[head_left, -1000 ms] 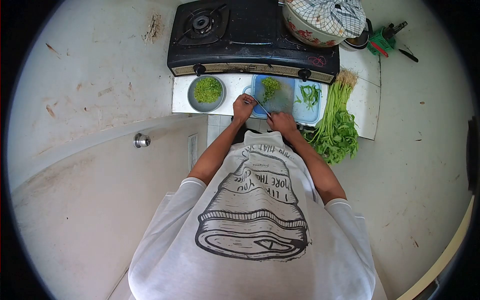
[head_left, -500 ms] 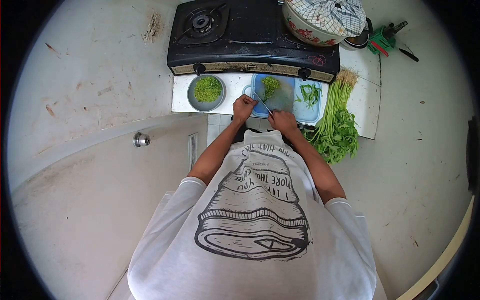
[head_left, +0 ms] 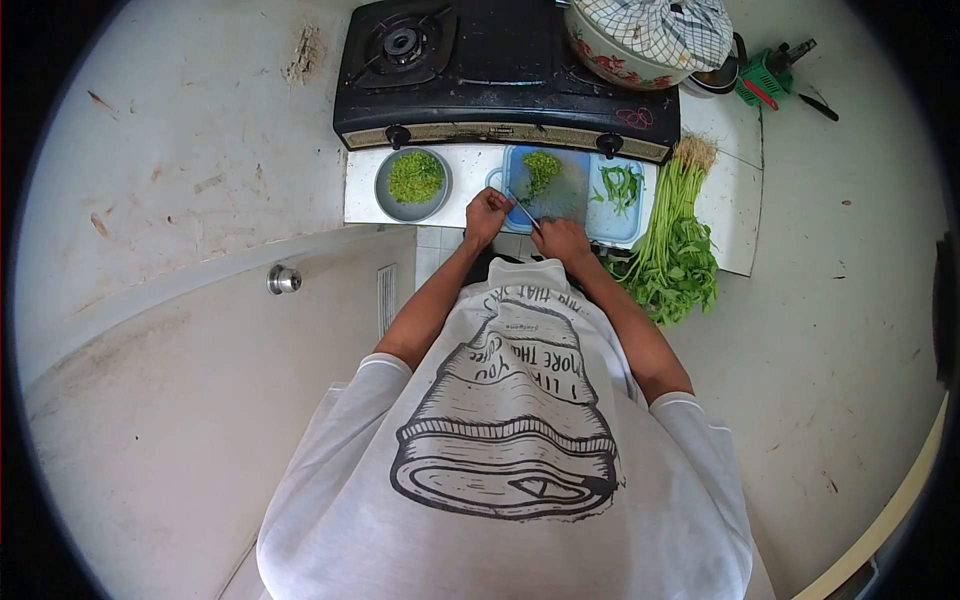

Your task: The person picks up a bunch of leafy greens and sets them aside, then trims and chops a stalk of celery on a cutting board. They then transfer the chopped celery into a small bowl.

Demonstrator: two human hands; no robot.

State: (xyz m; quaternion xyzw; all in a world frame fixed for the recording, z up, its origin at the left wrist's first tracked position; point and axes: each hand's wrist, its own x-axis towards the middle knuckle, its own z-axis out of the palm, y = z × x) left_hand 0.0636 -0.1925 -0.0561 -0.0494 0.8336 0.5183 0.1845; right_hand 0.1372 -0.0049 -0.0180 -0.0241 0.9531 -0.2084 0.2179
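Knife (head_left: 524,213) sits gripped in the right hand (head_left: 563,240), blade angled up over the blue cutting board (head_left: 560,205); left hand (head_left: 487,215) is curled at the board's near-left edge, what it pinches I cannot tell. Chopped greens (head_left: 541,168) lie piled on the board, a bowl (head_left: 412,185) beside is already well filled. Plenty left: a long uncut bunch (head_left: 675,240) waits right, below the stove (head_left: 500,70).

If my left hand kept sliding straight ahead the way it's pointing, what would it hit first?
Probably the blue cutting board: the left hand sits at its near edge, beside its handle loop. The stove lies beyond. Depth is uncertain.
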